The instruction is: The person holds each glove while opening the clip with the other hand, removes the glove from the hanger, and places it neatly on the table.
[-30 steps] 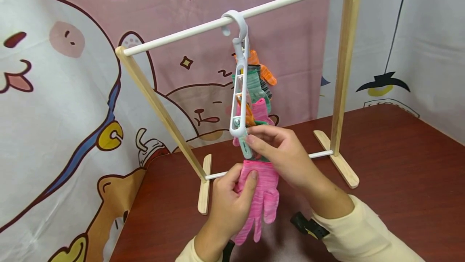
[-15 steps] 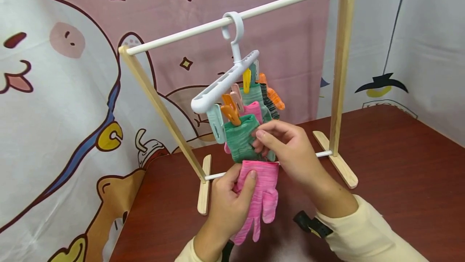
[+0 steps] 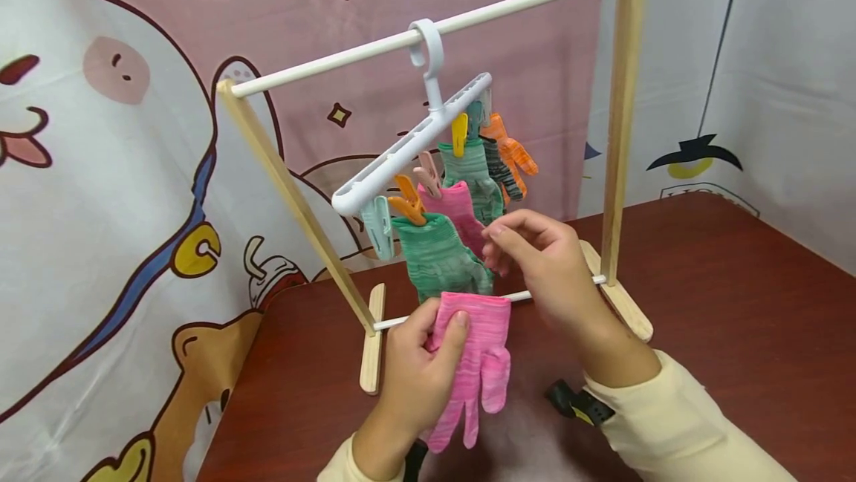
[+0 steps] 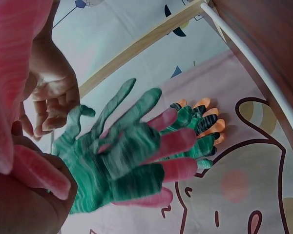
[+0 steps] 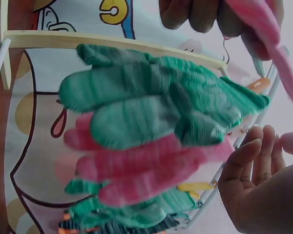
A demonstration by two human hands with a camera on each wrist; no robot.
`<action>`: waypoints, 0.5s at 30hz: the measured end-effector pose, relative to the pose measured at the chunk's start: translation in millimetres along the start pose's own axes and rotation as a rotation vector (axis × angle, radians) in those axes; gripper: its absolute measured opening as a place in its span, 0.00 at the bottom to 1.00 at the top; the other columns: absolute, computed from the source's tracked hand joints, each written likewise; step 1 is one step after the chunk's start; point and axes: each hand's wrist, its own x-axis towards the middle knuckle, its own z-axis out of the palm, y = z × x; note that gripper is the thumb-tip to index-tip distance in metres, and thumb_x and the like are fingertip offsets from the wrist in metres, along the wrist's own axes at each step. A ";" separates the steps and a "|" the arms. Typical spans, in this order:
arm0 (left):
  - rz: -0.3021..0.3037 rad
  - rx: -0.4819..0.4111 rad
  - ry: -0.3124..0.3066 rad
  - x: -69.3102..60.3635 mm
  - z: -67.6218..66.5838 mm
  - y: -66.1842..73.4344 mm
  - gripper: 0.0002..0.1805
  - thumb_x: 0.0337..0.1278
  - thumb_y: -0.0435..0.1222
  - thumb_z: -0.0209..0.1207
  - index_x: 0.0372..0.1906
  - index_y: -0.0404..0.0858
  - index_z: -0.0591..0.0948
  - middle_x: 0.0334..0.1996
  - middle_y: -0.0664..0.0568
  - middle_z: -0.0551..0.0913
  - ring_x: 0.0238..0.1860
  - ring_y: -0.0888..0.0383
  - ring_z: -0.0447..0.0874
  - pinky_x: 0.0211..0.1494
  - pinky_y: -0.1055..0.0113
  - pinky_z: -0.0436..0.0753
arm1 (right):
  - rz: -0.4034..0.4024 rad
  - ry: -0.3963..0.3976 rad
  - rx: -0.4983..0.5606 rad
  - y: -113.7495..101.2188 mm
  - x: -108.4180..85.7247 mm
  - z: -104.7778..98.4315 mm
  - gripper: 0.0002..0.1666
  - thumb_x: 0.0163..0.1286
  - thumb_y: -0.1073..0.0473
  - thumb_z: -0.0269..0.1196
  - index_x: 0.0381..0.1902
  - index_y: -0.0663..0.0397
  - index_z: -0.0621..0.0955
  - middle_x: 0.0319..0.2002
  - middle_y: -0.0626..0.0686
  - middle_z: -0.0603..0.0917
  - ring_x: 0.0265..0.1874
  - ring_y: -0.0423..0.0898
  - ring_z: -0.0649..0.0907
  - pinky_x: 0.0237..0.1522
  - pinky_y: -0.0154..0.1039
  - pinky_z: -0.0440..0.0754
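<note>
In the head view my left hand [image 3: 420, 374] pinches a pink glove [image 3: 471, 352] by its cuff, thumb on top, its fingers dangling. My right hand [image 3: 545, 263], bent and holding nothing, hovers at the right of the hanging gloves. A white clip hanger [image 3: 414, 146] hangs slantwise from the rack's bar. On its near end, a light-blue clothespin [image 3: 379, 227] holds nothing visible. An orange clothespin [image 3: 409, 201] grips a green glove [image 3: 438, 252]. Behind it a pink clothespin [image 3: 428, 174] bears another pink glove. A yellow clothespin [image 3: 459, 134] grips a lighter green glove [image 3: 471, 170].
A wooden rack with a white top bar [image 3: 535, 3] stands on the dark red table [image 3: 735, 304]. Farther back hang a black-grey glove [image 3: 498, 163] and an orange glove [image 3: 513, 151]. A cartoon-printed curtain [image 3: 301, 7] closes off the back.
My right hand has let go of the light-blue clothespin and moved slightly right. The hanger has turned, its near end swinging left with its gloves. My left hand keeps the pink glove almost still.
</note>
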 end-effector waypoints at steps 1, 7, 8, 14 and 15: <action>0.000 -0.009 0.001 0.1 -0.1 0.4 0.09 0.66 0.29 0.58 0.28 0.39 0.76 0.15 0.55 0.62 0.21 0.72 0.58 0.17 0.79 0.59 | 0.001 0.004 -0.010 0.0 0.2 -1.8 0.08 0.74 0.63 0.59 0.34 0.57 0.83 0.24 0.47 0.84 0.23 0.43 0.82 0.28 0.35 0.80; 0.006 -0.028 -0.002 0.0 -0.6 1.8 0.09 0.65 0.28 0.59 0.28 0.38 0.77 0.15 0.54 0.62 0.21 0.73 0.58 0.17 0.79 0.59 | 0.018 0.034 -0.066 4.8 3.2 -17.6 0.08 0.74 0.60 0.60 0.34 0.53 0.84 0.26 0.46 0.85 0.25 0.42 0.84 0.30 0.35 0.81; 0.009 -0.028 -0.001 -0.2 -0.6 2.0 0.09 0.65 0.28 0.59 0.28 0.38 0.76 0.15 0.54 0.62 0.21 0.73 0.57 0.17 0.79 0.59 | 0.020 0.039 -0.073 6.5 3.8 -21.4 0.08 0.74 0.60 0.61 0.34 0.52 0.84 0.26 0.45 0.85 0.26 0.42 0.84 0.30 0.34 0.81; 0.027 -0.025 0.012 -0.3 -0.9 3.3 0.10 0.64 0.28 0.59 0.27 0.38 0.76 0.15 0.54 0.61 0.20 0.73 0.57 0.17 0.80 0.58 | 0.021 0.105 -0.103 14.0 8.7 -48.7 0.07 0.73 0.58 0.62 0.34 0.53 0.84 0.26 0.44 0.86 0.26 0.40 0.84 0.28 0.33 0.82; 0.028 -0.024 0.013 -0.3 -1.0 3.6 0.09 0.64 0.28 0.59 0.27 0.38 0.76 0.15 0.54 0.61 0.20 0.73 0.57 0.17 0.80 0.58 | 0.019 0.121 -0.104 15.2 9.7 -53.2 0.07 0.73 0.58 0.63 0.34 0.54 0.84 0.25 0.44 0.86 0.25 0.39 0.84 0.27 0.32 0.81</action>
